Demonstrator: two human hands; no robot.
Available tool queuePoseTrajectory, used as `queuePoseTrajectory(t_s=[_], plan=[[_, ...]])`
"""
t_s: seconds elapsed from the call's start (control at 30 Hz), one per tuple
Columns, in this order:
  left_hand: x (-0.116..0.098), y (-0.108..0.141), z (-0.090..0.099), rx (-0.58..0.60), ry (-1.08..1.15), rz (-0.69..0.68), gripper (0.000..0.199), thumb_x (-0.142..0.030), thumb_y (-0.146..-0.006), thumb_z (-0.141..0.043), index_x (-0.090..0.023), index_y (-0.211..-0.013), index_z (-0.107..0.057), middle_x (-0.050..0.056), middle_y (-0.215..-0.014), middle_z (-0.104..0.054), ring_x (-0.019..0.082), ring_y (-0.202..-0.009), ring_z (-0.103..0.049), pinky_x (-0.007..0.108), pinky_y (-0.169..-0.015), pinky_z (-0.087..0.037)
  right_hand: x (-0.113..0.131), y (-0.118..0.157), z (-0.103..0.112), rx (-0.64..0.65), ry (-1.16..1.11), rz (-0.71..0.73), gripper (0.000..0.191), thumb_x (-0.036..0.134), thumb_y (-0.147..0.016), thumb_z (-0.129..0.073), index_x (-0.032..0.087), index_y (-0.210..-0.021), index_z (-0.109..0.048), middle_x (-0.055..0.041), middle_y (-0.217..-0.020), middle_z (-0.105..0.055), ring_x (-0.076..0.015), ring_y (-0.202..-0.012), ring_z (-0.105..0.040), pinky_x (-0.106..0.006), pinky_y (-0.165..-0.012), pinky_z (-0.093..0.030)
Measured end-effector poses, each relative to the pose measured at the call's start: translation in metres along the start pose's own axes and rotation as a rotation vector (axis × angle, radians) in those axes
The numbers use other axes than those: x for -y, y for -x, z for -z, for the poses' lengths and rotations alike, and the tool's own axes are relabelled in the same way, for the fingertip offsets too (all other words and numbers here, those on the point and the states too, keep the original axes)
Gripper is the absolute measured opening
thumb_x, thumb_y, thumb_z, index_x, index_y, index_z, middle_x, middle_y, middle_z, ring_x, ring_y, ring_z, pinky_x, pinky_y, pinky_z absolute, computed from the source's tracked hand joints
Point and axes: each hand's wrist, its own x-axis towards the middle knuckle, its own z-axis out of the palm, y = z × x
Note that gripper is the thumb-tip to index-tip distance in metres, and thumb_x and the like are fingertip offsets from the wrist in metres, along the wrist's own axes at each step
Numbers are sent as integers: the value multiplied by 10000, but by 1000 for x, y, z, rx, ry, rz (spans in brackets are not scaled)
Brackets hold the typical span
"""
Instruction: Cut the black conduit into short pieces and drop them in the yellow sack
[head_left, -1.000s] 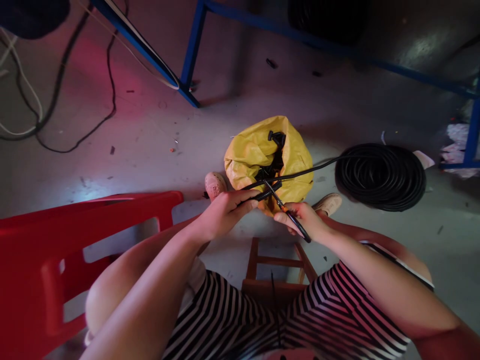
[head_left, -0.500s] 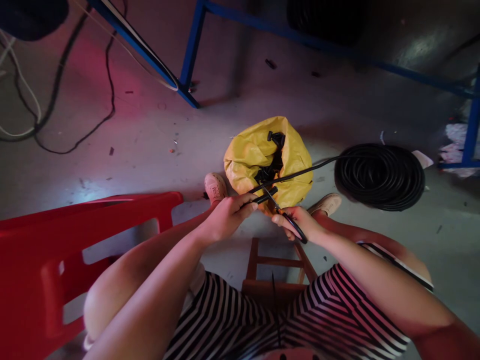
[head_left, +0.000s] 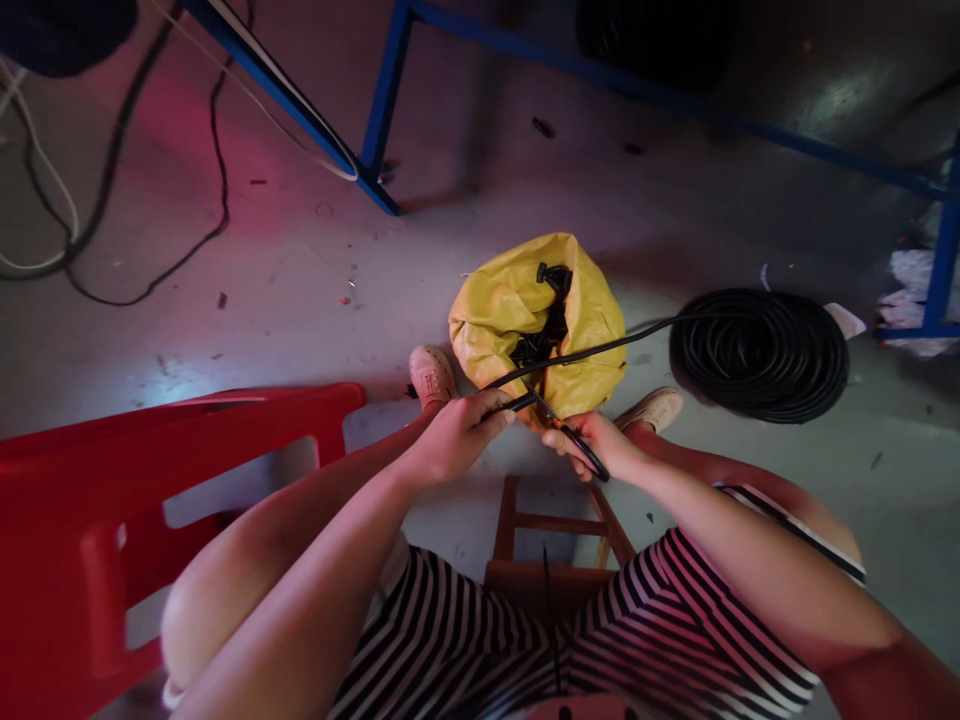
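Note:
My left hand (head_left: pixel 457 435) is closed round a short, ribbed black tube (head_left: pixel 523 402), whose end sticks out to the right past my fingers. A pair of scissors (head_left: pixel 586 452) with black handles is gripped in my right hand (head_left: pixel 600 442); its blades point up and left, at the tube's end. A long black cable or tube (head_left: pixel 592 352) runs from the coil to my left hand, passing above the blades. Whether it joins the short end is hidden by my fingers. Below the blades stands an open yellow bag (head_left: pixel 487 300) with black pieces (head_left: pixel 531 348) inside.
A coil of black tubing (head_left: pixel 757 355) lies on the floor at right. At left stands a red plastic stool (head_left: pixel 187 430). A wooden stool (head_left: pixel 559 523) is between my legs. Blue metal frame legs (head_left: pixel 386 90) and loose cables (head_left: pixel 225 170) are farther off.
The ribbed end that stuck out of my left hand is shorter now. The scissor blades look closer together. Both hands have stayed nearly in place.

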Motion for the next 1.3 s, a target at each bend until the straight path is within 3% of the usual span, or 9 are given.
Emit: queuePoseTrajectory(t_s=[0.13,0.27,0.37,0.5,0.67,0.77,0.97,1.3], plan=[[-11,2,1,2,30,-30,340,-432,-1020,-510,-156,-1057,-705,70,-995,-740,216,-918,-670,322,-856,-515,14,5,3,-100,-31,180,568,709,-727,-797,186,-700,-577,42,-520,-539,-98,-461,-507,-222,-457,-384],[-35,6,-2,55,105,-83,288,-417,-1004,-563,-169,-1057,-700,66,-1022,-750,218,-950,-684,321,-880,-528,34,14,6,-236,-109,420,512,531,-594,-953,181,-840,-672,42,-676,-594,-113,-604,-542,-240,-573,-437],[-47,7,-1,92,119,-104,302,-433,-1004,-589,-170,-1102,-701,65,-1056,-749,217,-980,-689,310,-880,-531,43,22,10,-231,-119,497,447,467,-634,-953,186,-845,-676,38,-683,-605,-114,-595,-533,-245,-559,-421],[-45,6,4,68,103,-149,332,-439,-1011,-605,-184,-1203,-695,57,-1127,-749,213,-1041,-682,303,-932,-523,47,27,23,-273,-157,548,435,511,-707,-908,195,-826,-634,25,-682,-619,-119,-578,-543,-255,-557,-445],[-46,8,10,-107,70,-92,326,-426,-998,-586,-157,-1116,-728,55,-962,-758,205,-868,-682,291,-803,-548,39,25,37,-356,-154,526,585,753,-747,-770,207,-870,-600,22,-690,-541,-140,-620,-510,-301,-642,-489],[-53,11,17,-178,79,-57,338,-423,-986,-578,-149,-1123,-723,58,-918,-752,209,-846,-682,283,-764,-551,30,28,30,-285,-51,474,643,835,-788,-656,208,-909,-580,-5,-773,-542,-165,-714,-514,-304,-682,-446],[-60,12,22,-211,45,-28,336,-399,-978,-575,-144,-1136,-726,68,-937,-766,218,-864,-691,294,-801,-562,18,39,2,-51,1,401,626,771,-803,-701,200,-1012,-551,-18,-914,-508,-178,-832,-482,-298,-740,-401],[-54,9,12,-184,49,-91,314,-396,-991,-597,-145,-1120,-733,87,-1056,-786,225,-949,-721,313,-879,-577,14,38,-1,-117,73,345,567,735,-839,-694,207,-953,-522,15,-847,-477,-154,-771,-442,-290,-732,-356]])
